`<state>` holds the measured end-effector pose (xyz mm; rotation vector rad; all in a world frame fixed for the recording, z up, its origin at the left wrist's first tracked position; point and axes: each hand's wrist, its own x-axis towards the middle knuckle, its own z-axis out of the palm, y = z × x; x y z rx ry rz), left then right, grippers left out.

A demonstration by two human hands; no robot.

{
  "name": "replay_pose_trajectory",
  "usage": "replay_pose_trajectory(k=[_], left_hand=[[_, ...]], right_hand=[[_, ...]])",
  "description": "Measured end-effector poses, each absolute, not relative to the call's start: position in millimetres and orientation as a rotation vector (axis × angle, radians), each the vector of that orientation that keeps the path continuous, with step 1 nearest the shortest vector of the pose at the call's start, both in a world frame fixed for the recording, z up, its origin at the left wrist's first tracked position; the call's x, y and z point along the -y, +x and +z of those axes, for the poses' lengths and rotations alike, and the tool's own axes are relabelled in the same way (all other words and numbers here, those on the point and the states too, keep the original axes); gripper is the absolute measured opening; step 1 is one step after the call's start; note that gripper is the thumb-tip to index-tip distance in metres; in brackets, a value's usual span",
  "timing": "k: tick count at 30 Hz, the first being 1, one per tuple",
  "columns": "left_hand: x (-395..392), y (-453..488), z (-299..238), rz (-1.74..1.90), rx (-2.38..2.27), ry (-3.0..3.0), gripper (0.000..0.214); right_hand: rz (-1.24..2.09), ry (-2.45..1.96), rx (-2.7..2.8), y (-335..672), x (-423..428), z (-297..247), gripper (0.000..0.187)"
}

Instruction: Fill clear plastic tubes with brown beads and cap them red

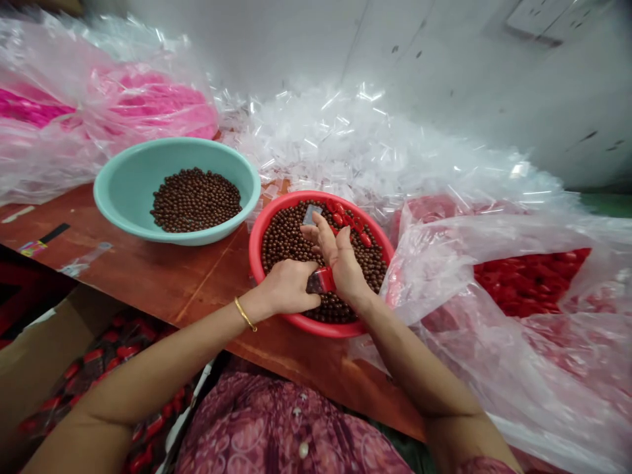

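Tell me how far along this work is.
Done: filled red-topped packs in the cardboard box. In hand: left hand and right hand meet at a red piece over the red basin. Left: brown balls in that basin and the teal bowl, red pieces in a plastic bag.

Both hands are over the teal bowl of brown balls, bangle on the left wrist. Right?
Not quite. The head view shows the left hand and right hand over the red bowl of brown balls, not the teal bowl. The rest holds: the gold bangle is on the left wrist.
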<state>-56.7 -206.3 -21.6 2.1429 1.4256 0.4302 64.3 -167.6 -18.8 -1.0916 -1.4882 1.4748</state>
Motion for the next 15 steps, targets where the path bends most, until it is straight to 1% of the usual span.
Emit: replay_pose_trajectory(k=[4,7,9,11,12,13,15], left_hand=[[208,-57,-26,0.401,-1.423,2.278,0.024],[210,-54,-29,0.467,-1.417,2.360,0.020],[214,-54,-30,0.608,-1.429,2.406,0.015],[226,-61,-29,0.865,-1.496,2.408,0.010],[235,-70,-29,1.005,-1.561,2.381,0.009],[247,-83,-30,1.145,-1.653,2.326,0.009],[279,-119,-38,1.228,-1.938,2.163,0.010]], right_hand=[[1.705,-1.050,1.419,60,175,-17,0.082],[1.714,-1.064,1.414,61,175,-17,0.083],[1.649,-1.087,1.465,65,169,-16,0.084],[1.424,-1.155,1.631,75,156,-15,0.082],[1.228,-1.224,1.748,82,147,-14,0.079],[0.963,-1.299,1.928,90,138,-14,0.068],[0.381,-1.516,2.231,107,121,-15,0.048]])
